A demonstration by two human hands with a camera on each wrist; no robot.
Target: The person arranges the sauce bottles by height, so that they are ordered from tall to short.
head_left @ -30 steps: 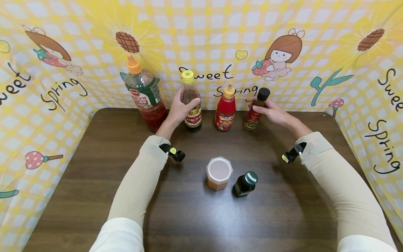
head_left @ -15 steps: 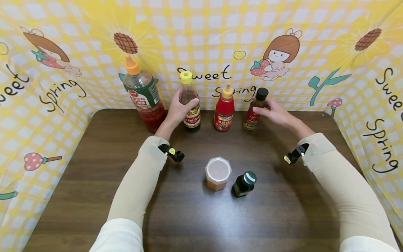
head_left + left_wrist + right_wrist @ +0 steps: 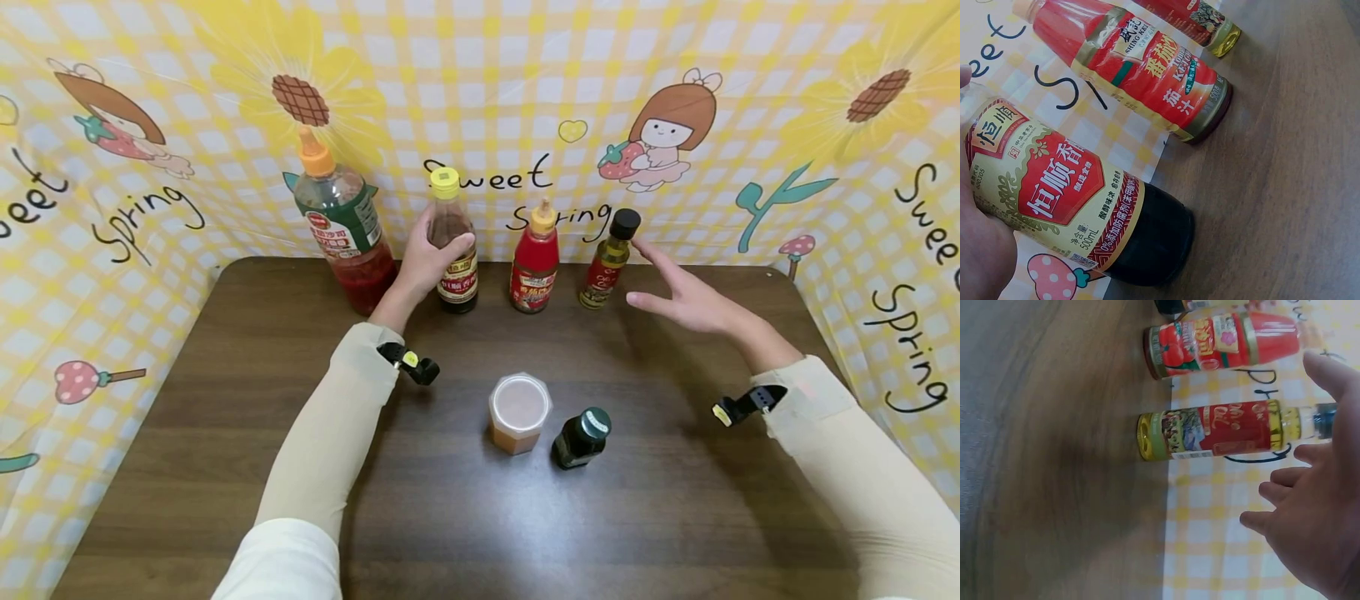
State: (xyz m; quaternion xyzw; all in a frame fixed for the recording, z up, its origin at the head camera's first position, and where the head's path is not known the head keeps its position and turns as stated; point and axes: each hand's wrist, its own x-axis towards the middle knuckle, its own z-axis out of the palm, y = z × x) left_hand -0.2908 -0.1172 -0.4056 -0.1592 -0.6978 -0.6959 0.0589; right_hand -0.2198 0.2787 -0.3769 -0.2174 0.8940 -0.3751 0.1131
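In the head view, the yellow-capped bottle (image 3: 459,287) stands upright near the back of the brown table (image 3: 225,433), dark liquid inside behind a red and cream label. My left hand (image 3: 426,260) grips it below the neck from its left side, thumb laid across the front; my other fingers there are mostly hidden behind the glass. My left arm stretches forward to it in a beige sleeve (image 3: 348,425). Farther right stands the olive oil bottle (image 3: 604,273), slim, with golden oil, a red label and a black cap. My right hand (image 3: 693,298) is released just beside it, fingers extended and thumb spread away; I cannot tell whether a fingertip touches the cap. Between the two bottles stands the ketchup bottle (image 3: 535,271), and left of my left hand a larger red sauce bottle (image 3: 348,237). Nearer me are a lidded cup (image 3: 520,414) and a dark jar (image 3: 580,439).

In the left wrist view, the yellow-capped bottle's label shows "500mL" above its dark base, and part of my left hand lies against its side at the picture's edge.

In the right wrist view, the olive oil bottle shows its red label, with a barcode and clear golden glass at the foot. My right hand fans out around its upper end, thumb on one side, four fingers on the other, grasping nothing.
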